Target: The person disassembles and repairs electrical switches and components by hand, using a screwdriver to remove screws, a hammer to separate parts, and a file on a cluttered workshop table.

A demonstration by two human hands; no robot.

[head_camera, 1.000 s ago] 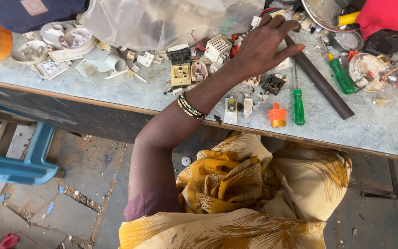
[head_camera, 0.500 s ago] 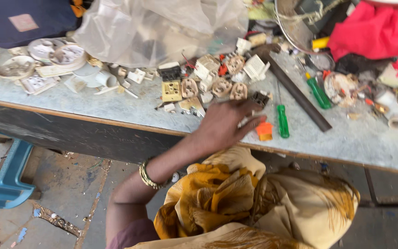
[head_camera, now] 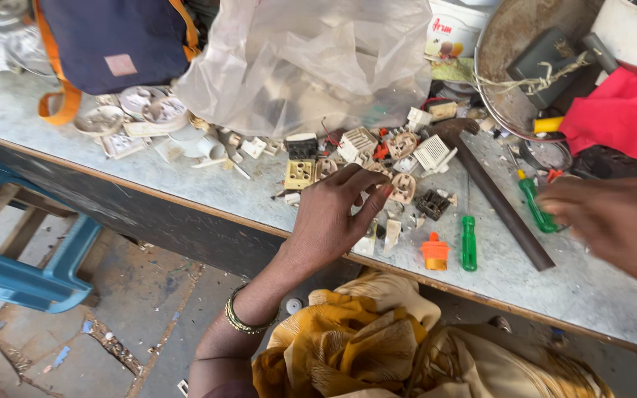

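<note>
Head view: cluttered grey workbench (head_camera: pixel 554 295), stained concrete floor (head_camera: pixel 141 317).

- A clear plastic bag (head_camera: pixel 304 59) slumps at the back of the grey surface (head_camera: pixel 599 295).
- A dark blue bag (head_camera: pixel 112 44) with orange straps sits far left.
- A red cloth (head_camera: pixel 621 110) lies far right.
- A blue plastic stool (head_camera: pixel 16 273) stands on the floor below.
- A rusty round pan (head_camera: pixel 525 37) leans behind the clutter.
</note>
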